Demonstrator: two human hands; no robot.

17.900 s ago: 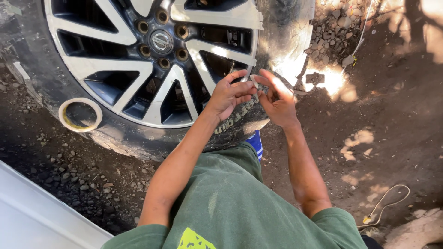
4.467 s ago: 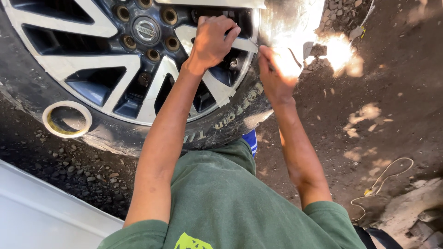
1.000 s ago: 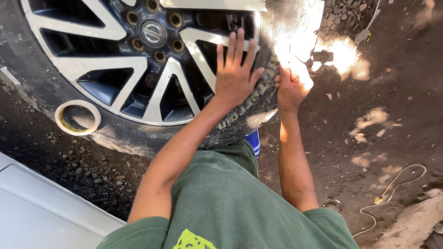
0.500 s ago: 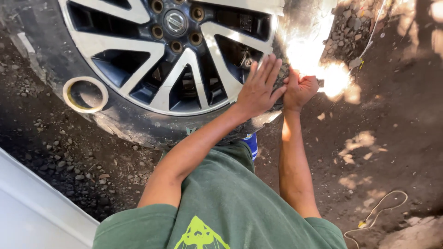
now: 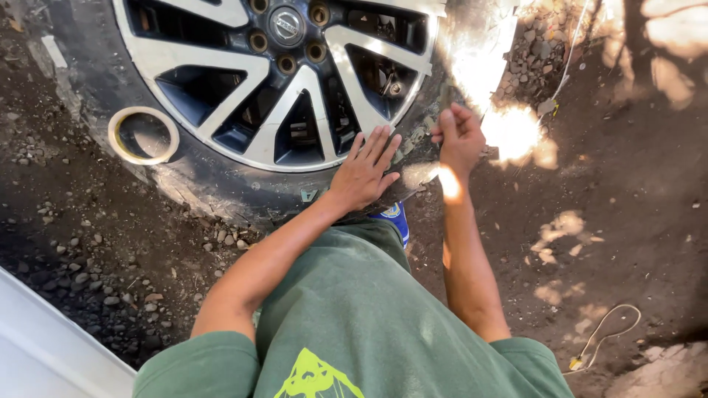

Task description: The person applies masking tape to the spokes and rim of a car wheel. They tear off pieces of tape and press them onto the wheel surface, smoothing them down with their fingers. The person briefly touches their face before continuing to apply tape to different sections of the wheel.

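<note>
A: Where is your left hand (image 5: 365, 169) right now?

B: It lies flat on the tyre (image 5: 221, 188), fingers spread and stretched out, fingertips reaching the edge of the silver wheel rim (image 5: 221, 70). It grips nothing; the palm just presses the rubber.

A: And your right hand (image 5: 459, 136)?

B: It is up beside the tyre's side, just right of your left hand, with the fingers curled in. Strong sun glare (image 5: 509, 129) sits right next to it, so I cannot tell whether it pinches anything between those fingers.

A: Where is the wheel itself?

B: Lying on the dirt ground (image 5: 627, 221) in front of you, filling the top left of the view, spokes and hub facing up toward you.

A: Anything else close by?

B: A roll of tape (image 5: 114, 136) rests on the tyre's left side, well apart from both hands. A thin pale cord (image 5: 605, 328) lies on the dirt at the lower right. Your green shirt (image 5: 346, 317) fills the bottom, and a white panel (image 5: 44, 346) cuts across the lower left corner.
</note>
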